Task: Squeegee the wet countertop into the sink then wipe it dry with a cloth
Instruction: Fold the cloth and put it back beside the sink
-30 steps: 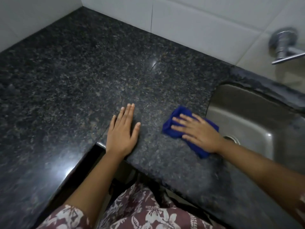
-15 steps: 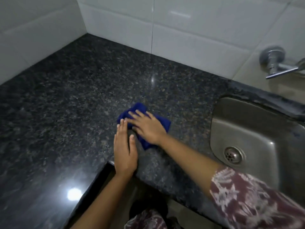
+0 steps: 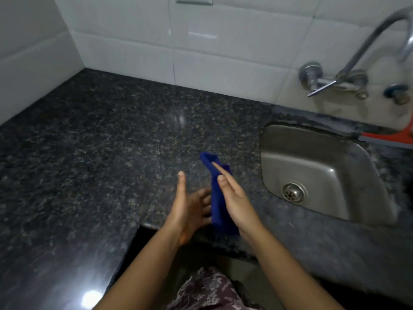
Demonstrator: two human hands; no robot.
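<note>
A dark blue cloth [image 3: 218, 206] hangs bunched and upright above the front edge of the black speckled granite countertop [image 3: 100, 157]. My right hand [image 3: 240, 205] holds it lifted off the stone, thumb on the near side and straight fingers behind it. My left hand [image 3: 190, 209] is open beside it, palm turned toward the cloth, thumb up, fingertips at the cloth's left edge. The steel sink [image 3: 317, 166] with its round drain lies to the right. A red squeegee [image 3: 390, 138] rests on the counter behind the sink, partly cut off by the frame.
White tiled walls close the counter at the back and left. A chrome wall tap [image 3: 348, 70] with a curved spout hangs above the sink. The counter has a notch in its front edge where I stand.
The cloth was pressed flat on the counter under my right hand; now it is lifted and bunched. My left hand has come off the counter and turned on edge. The view has tilted up.
</note>
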